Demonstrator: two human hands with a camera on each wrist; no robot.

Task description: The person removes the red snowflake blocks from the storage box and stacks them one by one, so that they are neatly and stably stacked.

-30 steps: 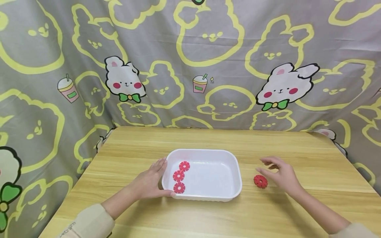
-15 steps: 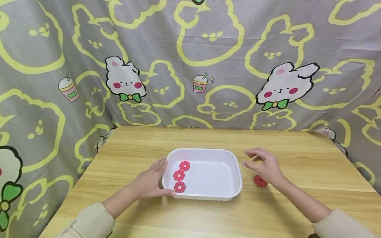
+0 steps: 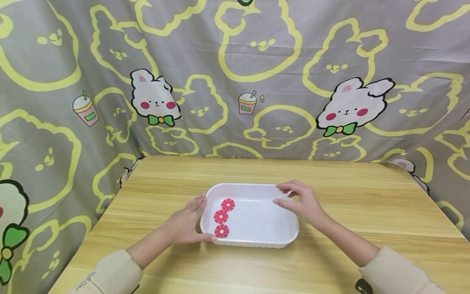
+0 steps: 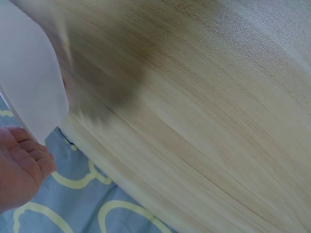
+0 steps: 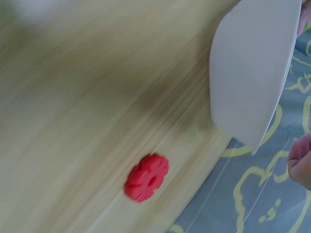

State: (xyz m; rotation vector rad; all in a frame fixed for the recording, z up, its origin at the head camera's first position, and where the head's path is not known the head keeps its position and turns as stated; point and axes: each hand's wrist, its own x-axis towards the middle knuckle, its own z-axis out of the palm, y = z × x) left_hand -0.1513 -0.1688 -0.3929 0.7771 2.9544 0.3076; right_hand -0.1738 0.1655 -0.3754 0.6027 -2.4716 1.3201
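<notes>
In the head view a white plastic tray stands on the wooden table. Three red notched discs lie in a row along its left end. My left hand holds that end, fingers against the outer wall and thumb on the near rim. Over the tray's far right corner is my right hand, fingers bent, thumb and fingertips apart, with nothing visible between them. The right wrist view shows one more thick red notched piece on the table beside the tray; in the head view my right wrist covers it.
The wooden table extends around the tray on every side. Behind it hangs a grey curtain with yellow outlines and white rabbits. A small dark object shows under the right sleeve.
My right hand has moved left from above the red piece on the table to the tray's right end. The left hand, the tray and the discs inside have stayed put.
</notes>
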